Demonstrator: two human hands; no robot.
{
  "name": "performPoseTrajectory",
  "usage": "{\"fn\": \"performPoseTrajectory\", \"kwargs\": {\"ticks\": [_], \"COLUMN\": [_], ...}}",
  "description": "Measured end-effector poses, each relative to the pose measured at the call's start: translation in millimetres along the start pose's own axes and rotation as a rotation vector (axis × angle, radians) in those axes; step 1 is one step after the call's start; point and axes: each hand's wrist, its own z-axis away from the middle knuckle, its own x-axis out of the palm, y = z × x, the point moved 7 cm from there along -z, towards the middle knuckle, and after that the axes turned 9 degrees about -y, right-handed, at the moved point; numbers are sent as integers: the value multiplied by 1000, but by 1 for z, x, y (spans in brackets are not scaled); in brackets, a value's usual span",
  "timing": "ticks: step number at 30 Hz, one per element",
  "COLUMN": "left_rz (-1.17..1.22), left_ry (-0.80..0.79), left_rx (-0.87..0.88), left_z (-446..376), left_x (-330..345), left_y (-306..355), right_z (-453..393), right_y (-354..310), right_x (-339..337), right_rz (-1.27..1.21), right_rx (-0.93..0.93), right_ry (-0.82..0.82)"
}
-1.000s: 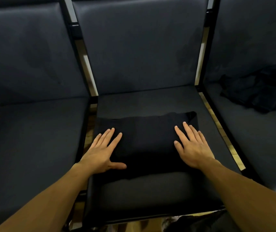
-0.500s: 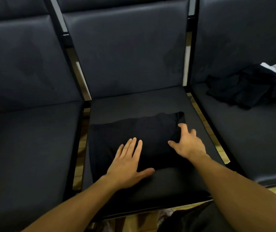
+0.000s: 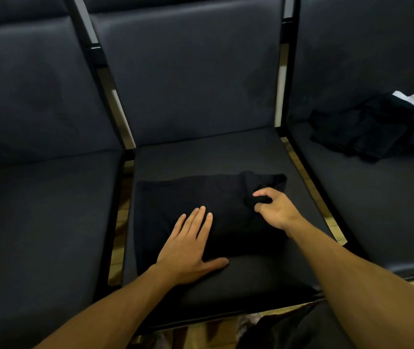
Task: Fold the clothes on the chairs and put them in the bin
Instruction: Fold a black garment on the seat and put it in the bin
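While the black garment (image 3: 201, 197) is pinned flat by the left hand (image 3: 188, 250), its corner is pinched by the right hand (image 3: 274, 210); folding is judged part-done; a dark clothes heap (image 3: 372, 129) waits; no bin is seen.

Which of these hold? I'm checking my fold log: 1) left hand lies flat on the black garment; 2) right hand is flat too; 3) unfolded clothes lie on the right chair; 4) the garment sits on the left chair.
1) True: the left hand lies flat on the black garment.
2) False: the right hand pinches the garment's edge.
3) True: a dark clothes pile lies on the right chair.
4) False: it is on the middle chair.
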Motion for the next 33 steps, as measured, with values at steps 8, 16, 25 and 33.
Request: {"fn": "performPoseTrajectory", "kwargs": {"ticks": [8,16,25,33], "left_rz": [8,440,549,289], "left_ry": [-41,-382,-293,-228], "left_rx": [-7,-93,40,74], "left_z": [-1,11,12,10], "left_x": [1,17,2,-24], "left_y": [1,0,7,-17], "right_z": [31,55,13,1], "right_y": [-100,-152,-92,-81], "right_x": [35,124,143,117], "right_rz": [166,-241,539,799], "right_rx": [-315,-533,-528,-355], "right_ry": [76,-562,-453,-273]}}
